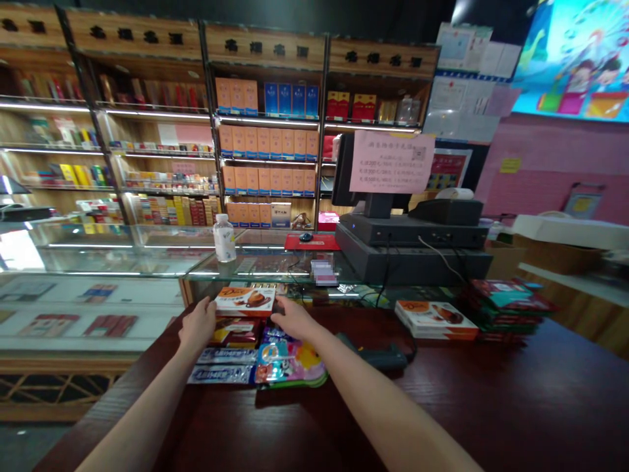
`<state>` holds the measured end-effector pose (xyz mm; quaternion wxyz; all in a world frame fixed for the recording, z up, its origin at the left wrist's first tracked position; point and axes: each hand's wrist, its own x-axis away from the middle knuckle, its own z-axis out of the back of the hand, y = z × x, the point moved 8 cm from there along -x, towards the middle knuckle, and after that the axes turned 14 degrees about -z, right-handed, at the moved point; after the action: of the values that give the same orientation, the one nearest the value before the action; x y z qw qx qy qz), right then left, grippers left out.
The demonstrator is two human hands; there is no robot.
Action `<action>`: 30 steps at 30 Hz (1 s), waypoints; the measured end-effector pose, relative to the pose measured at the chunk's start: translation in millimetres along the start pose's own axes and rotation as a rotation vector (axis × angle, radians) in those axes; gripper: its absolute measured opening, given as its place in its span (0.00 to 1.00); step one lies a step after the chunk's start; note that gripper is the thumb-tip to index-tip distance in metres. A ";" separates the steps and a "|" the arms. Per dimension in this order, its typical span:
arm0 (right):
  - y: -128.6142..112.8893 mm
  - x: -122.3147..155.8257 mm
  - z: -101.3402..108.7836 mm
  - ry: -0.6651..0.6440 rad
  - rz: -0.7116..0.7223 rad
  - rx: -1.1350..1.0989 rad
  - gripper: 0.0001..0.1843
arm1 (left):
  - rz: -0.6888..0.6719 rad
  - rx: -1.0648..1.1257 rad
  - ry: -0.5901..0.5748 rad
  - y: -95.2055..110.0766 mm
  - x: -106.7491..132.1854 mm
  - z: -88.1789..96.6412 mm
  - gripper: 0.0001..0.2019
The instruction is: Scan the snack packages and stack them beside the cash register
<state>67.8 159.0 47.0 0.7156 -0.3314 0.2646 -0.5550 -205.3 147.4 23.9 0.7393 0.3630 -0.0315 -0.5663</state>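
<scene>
An orange snack box was gripped at its ends by the left hand and the right hand, near the far edge of the dark wooden counter. It was held just beyond a cluster of sweet packets, with a handheld scanner beside them.

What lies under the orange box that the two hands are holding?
Under the orange box, held between the left hand and right hand, a dark red packet shows on the wooden counter. How far it reaches beneath the box is covered.
</scene>
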 end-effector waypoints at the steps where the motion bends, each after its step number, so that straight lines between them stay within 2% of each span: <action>1: -0.5 -2.2 -3.3 -0.015 0.002 -0.027 0.30 | -0.001 0.009 0.004 -1.5 -0.7 -0.5 0.28; 8: -4.2 -9.0 -17.0 -0.052 0.026 -0.152 0.25 | -0.025 0.048 0.038 -4.5 0.9 1.0 0.26; 17: -1.0 5.4 -15.9 -0.048 0.027 -0.233 0.28 | -0.072 0.115 0.077 5.9 15.1 17.7 0.25; 23: 1.2 19.5 4.9 0.034 0.001 -0.227 0.33 | -0.105 0.216 0.125 33.4 28.2 29.6 0.24; 30: 9.1 39.0 41.2 0.082 0.086 -0.300 0.33 | -0.134 0.336 0.179 85.6 52.0 33.6 0.21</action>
<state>113.6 130.1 66.0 0.6697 -0.4000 0.3876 -0.4913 -132.4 93.9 78.6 0.6288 0.5313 -0.0355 -0.5666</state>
